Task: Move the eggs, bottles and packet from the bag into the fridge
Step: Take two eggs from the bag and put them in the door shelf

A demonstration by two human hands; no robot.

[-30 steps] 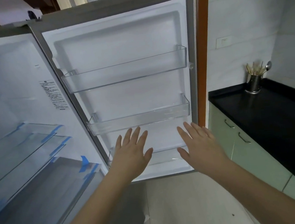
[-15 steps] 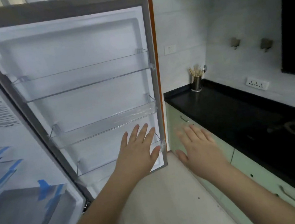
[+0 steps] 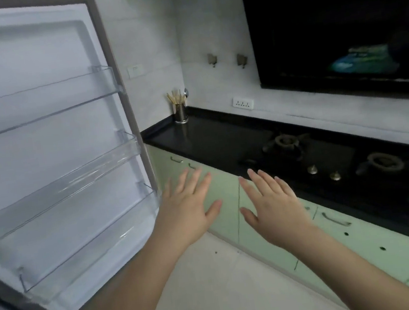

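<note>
So the fridge door (image 3: 43, 154) is swung wide open on the left, and its three clear door shelves (image 3: 77, 180) have nothing in them. Both hands are out in front, palms down. The left hand (image 3: 189, 208) has its fingers spread and straight, holding nothing, just past the door's edge. Same deal with the right hand (image 3: 271, 206), flat and open, hovering in front of the green cabinets (image 3: 232, 218) below the black countertop (image 3: 209, 138).

No bag, eggs, bottles or packet anywhere in view, so I can't tell where the bag actually is. There's a gas hob (image 3: 327, 160) on the counter and a metal cup of chopsticks (image 3: 179, 109) in the far corner, that's about it.

My guess is the step is going to fetch the bag. If it were me, I'd leave the door open, carry the whole bag close to the fridge, and take the eggs out first with both hands.
</note>
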